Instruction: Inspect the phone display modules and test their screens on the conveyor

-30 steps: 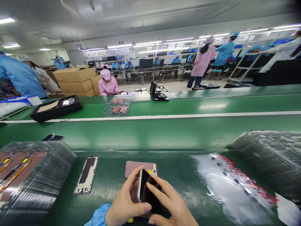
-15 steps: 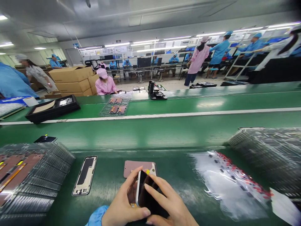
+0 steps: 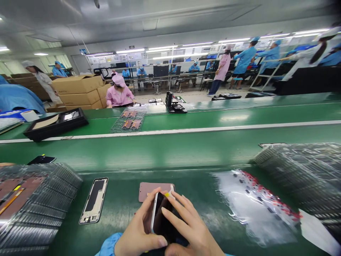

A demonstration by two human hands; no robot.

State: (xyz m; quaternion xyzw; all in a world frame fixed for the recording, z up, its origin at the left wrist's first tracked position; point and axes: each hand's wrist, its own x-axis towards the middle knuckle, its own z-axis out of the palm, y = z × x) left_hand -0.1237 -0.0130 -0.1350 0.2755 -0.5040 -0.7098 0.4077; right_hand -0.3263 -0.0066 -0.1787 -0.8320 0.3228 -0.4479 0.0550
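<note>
The phone (image 3: 161, 224) stood tilted on its long side between the two hands, low over the green bench (image 3: 119, 227), its dark face turned toward the right hand. The left hand (image 3: 140, 225) was clamped on its pale rim, fingers behind and thumb at the near end, probably to steady it as a cradle. The right hand (image 3: 195, 227) was closed on it too, fingers laid across the dark face and thumb low by the near end; the spread presumably evened the pressure on the glass.

Just beyond the fingertips lay a pinkish-brown panel (image 3: 149, 190), partly covered by the hands, seemingly kept within easy reach. Left of the left hand, a pale frame (image 3: 93, 201) rested flat with its inner side up, perhaps so that its recesses stayed in sight. Farther left stood stacked clear trays (image 3: 62, 199), the top one carrying brown panels, likely spaced apart to protect them. Right of the right hand, clear film pieces (image 3: 253, 206) with red and black marks lay fanned, which would make single ones easier to lift. Past them stood another tray stack (image 3: 295, 174).
</note>
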